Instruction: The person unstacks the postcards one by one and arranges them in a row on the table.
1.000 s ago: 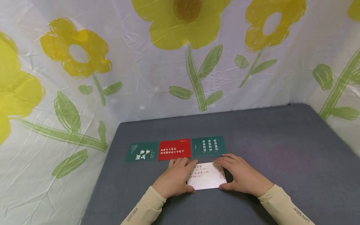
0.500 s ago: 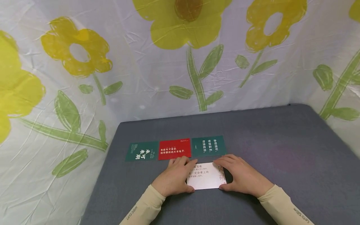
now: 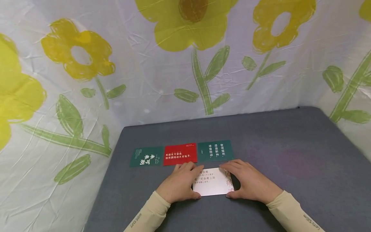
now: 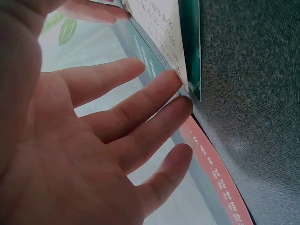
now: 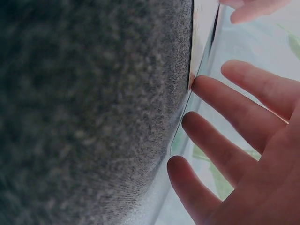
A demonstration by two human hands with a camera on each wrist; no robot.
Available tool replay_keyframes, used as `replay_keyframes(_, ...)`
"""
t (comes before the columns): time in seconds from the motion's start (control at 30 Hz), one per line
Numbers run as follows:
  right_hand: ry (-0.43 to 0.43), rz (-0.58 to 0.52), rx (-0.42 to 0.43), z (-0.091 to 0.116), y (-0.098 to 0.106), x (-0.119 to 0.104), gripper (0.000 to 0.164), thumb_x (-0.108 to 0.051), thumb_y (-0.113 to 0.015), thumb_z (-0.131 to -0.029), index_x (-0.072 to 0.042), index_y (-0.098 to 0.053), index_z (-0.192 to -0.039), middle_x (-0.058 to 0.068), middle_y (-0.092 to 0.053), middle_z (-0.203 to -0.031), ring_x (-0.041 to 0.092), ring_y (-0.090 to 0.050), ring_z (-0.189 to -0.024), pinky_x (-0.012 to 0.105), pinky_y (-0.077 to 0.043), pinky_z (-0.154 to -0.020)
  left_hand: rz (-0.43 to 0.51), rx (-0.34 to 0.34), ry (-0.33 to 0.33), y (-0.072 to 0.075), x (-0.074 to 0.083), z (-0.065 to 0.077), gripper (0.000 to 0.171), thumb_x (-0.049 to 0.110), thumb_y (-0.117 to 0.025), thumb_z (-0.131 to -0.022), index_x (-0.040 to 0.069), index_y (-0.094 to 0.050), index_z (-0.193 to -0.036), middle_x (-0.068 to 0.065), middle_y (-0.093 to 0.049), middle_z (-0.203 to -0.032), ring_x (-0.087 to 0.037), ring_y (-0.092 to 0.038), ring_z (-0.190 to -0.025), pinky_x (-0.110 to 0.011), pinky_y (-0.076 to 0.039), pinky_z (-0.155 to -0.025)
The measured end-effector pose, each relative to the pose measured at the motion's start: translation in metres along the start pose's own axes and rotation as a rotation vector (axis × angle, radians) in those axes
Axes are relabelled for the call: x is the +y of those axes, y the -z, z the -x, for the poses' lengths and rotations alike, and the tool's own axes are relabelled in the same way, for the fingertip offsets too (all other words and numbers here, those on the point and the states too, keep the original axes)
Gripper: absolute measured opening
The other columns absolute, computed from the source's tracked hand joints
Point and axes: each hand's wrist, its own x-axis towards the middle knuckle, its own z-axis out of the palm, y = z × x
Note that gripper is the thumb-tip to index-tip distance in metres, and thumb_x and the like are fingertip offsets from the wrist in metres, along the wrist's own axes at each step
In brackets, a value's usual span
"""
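A white card point(image 3: 213, 188) with printed characters lies in front of me in the head view, with its short sides facing my two hands. My left hand point(image 3: 179, 183) holds its left side, thumb at the near corner and fingers at the far one. On the opposite side my right hand point(image 3: 249, 182) holds it likewise between thumb and fingers. A dark green strip point(image 4: 191, 51) runs along the white card in the left wrist view. The other fingers of both hands are spread in the wrist views; the thumbs' grip is hidden there.
Beyond the hands, a green card point(image 3: 146, 157), a red card point(image 3: 179, 151) and another green card point(image 3: 214, 151) lie in a row on the grey cloth-covered table point(image 3: 290, 145). A white curtain point(image 3: 156, 80) with yellow flowers hangs behind the table.
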Motion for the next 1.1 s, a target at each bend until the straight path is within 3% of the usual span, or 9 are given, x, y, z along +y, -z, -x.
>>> replay_keyframes(0.13,-0.004,-0.007,-0.008,0.001,0.001,0.001,0.090,-0.045,-0.099,-0.074,-0.016,-0.061,-0.151,-0.001,-0.066,-0.149,0.028,-0.059,-0.139,0.059,-0.050,-0.115,0.018,0.010,-0.017,0.000,0.000,0.000,0.098,0.046,-0.098,-0.074,0.018,-0.056,-0.158,0.000,-0.064,-0.133,-0.011,-0.057,-0.118,-0.040,-0.048,-0.107)
replay_keyframes(0.4,0.010,0.003,0.023,0.005,0.008,0.007,0.085,-0.041,-0.097,-0.076,-0.019,-0.062,-0.150,-0.004,-0.066,-0.145,0.025,-0.060,-0.136,0.056,-0.052,-0.112,0.074,0.015,-0.027,0.007,0.006,-0.006,0.098,0.044,-0.097,-0.076,0.017,-0.053,-0.160,0.000,-0.061,-0.133,-0.014,-0.055,-0.118,-0.034,-0.057,-0.094)
replay_keyframes(0.5,-0.005,-0.006,0.014,0.006,0.012,0.012,0.085,-0.040,-0.097,-0.077,-0.019,-0.061,-0.151,-0.005,-0.066,-0.146,0.024,-0.060,-0.137,0.055,-0.053,-0.112,0.065,0.009,-0.030,0.010,0.009,-0.013,0.100,0.046,-0.097,-0.075,0.017,-0.053,-0.160,0.000,-0.061,-0.134,-0.013,-0.055,-0.119,-0.036,-0.055,-0.099)
replay_keyframes(0.73,-0.086,-0.045,0.017,0.011,0.027,0.033,0.084,-0.035,-0.096,-0.080,-0.017,-0.060,-0.153,-0.002,-0.065,-0.149,0.026,-0.059,-0.140,0.053,-0.054,-0.112,0.023,0.004,-0.074,0.015,0.019,-0.044,0.102,0.049,-0.096,-0.076,0.016,-0.052,-0.161,-0.001,-0.063,-0.138,-0.012,-0.057,-0.122,-0.041,-0.048,-0.110)
replay_keyframes(1.1,-0.133,-0.050,0.055,0.010,0.045,0.067,0.081,-0.023,-0.095,-0.081,-0.010,-0.059,-0.153,0.010,-0.065,-0.150,0.037,-0.060,-0.137,0.058,-0.053,-0.110,-0.058,0.010,-0.132,0.012,0.029,-0.098,0.101,0.052,-0.091,-0.080,0.015,-0.048,-0.163,-0.004,-0.061,-0.141,-0.018,-0.055,-0.126,-0.045,-0.046,-0.115)
